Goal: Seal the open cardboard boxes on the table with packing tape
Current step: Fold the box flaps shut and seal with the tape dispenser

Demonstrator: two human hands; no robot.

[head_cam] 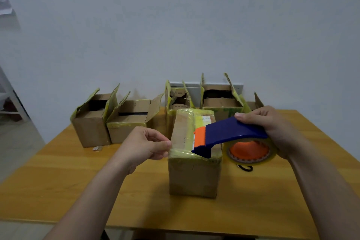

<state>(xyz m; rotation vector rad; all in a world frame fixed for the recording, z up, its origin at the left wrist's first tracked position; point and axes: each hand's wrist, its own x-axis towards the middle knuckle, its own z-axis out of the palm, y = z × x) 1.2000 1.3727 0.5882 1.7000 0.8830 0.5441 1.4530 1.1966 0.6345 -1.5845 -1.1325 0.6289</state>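
A closed cardboard box [194, 177] stands in the middle of the wooden table [58, 185], its top covered with yellowish tape. My right hand [272, 128] grips a blue and orange tape dispenser [229, 132] carrying a roll of clear tape [251, 152]; the dispenser's front end sits over the box's near top edge. My left hand [144, 142] pinches the free end of the tape [181, 151] at the box's left top corner. Several open boxes stand in a row behind, among them a left one [91, 122], a neighbouring one [128, 122] and a back right one [220, 101].
The row of open boxes fills the table's far edge against a white wall. A small scrap [97, 148] lies on the table in front of the left boxes. A dark loop [245, 167] lies under the tape roll. A white shelf frame [11, 101] stands at left.
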